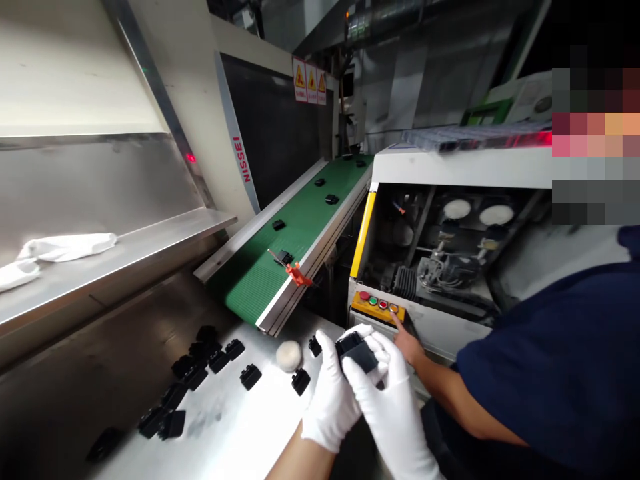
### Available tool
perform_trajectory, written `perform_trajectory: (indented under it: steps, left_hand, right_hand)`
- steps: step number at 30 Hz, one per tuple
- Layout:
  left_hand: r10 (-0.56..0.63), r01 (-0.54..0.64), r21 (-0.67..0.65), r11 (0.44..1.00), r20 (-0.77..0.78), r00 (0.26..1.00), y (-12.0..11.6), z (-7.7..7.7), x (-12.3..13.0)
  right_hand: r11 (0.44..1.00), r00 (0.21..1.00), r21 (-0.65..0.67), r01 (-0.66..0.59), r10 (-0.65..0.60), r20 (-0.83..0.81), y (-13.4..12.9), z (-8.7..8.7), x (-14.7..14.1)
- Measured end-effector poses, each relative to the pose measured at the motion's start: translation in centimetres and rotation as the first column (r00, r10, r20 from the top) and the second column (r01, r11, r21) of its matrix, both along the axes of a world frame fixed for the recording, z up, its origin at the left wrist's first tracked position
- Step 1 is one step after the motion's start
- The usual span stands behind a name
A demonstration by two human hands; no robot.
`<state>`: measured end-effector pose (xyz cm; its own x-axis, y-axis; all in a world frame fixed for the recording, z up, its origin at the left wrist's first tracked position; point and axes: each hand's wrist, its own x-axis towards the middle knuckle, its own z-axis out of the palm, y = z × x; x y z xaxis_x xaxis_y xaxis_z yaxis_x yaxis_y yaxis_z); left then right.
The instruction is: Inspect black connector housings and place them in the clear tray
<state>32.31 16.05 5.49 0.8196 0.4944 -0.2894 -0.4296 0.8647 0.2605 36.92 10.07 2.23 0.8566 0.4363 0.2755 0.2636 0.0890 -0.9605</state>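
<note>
Both my hands wear white gloves and hold one black plastic part (359, 355) between them, above the metal table's right side. My left hand (331, 393) has its fingers closed around the part's left side. From the right, my right hand (387, 380) grips the same part, thumb on its near face. Close to my left hand lie a small black part (301, 381), another black part (315, 345) and a round whitish pad (289, 356). Several more black parts (195, 373) are scattered and bunched on the table's left side.
A green conveyor belt (300, 220) carrying several black parts slopes down to the metal table (225, 427). An orange clip (299, 273) sits on its rail. At right, a co-worker's hand (407, 343) touches a yellow button panel (379, 307). White cloth (70, 247) lies on the left ledge.
</note>
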Motion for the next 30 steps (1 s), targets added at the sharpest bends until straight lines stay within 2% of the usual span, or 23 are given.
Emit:
perform_trajectory:
  steps: [3,7,10,14,16,20,23,26,30]
  left_hand:
    - [-0.034,0.034,-0.041,0.999,-0.005,0.999,0.0,0.2,1.0]
    - [-0.015,0.026,-0.178,0.984,0.061,0.998,-0.2,0.8,1.6]
    - [-0.01,0.076,-0.382,0.921,0.17,0.985,-0.4,1.2,1.7]
    - [0.017,0.188,-0.559,0.807,0.341,0.94,-0.7,0.9,1.9]
    - [0.028,0.235,-0.568,0.789,0.415,0.909,-0.9,0.5,2.0]
    - [0.015,0.256,-0.538,0.803,0.447,0.894,-1.3,0.4,2.2]
    - [0.025,0.221,-0.535,0.815,0.414,0.91,-1.6,1.0,1.9]
    - [0.028,0.17,-0.497,0.851,0.366,0.93,-1.7,1.6,1.3]
    - [0.042,0.139,-0.483,0.865,0.346,0.937,-1.6,2.1,0.6]
  right_hand:
    - [0.997,0.993,0.013,0.07,-0.068,-0.094,0.9,0.3,0.8]
    - [1.0,1.0,0.022,0.012,-0.011,-0.023,0.7,0.1,1.8]
    - [0.999,0.999,0.042,0.008,-0.01,0.046,-0.2,-0.7,2.3]
    - [0.991,0.996,0.121,-0.056,0.064,-0.069,-1.4,-1.5,2.3]
    - [0.991,0.991,0.114,-0.064,0.076,-0.106,-2.0,-1.4,2.4]
    - [0.993,0.997,0.106,-0.06,0.066,-0.045,-3.1,-0.8,2.7]
    - [0.99,0.997,0.121,-0.067,0.07,-0.02,-3.4,-0.4,2.5]
    - [0.984,0.992,0.152,-0.096,0.106,-0.063,-3.2,-0.1,1.9]
    - [0.976,0.986,0.181,-0.118,0.137,-0.094,-2.8,0.4,1.1]
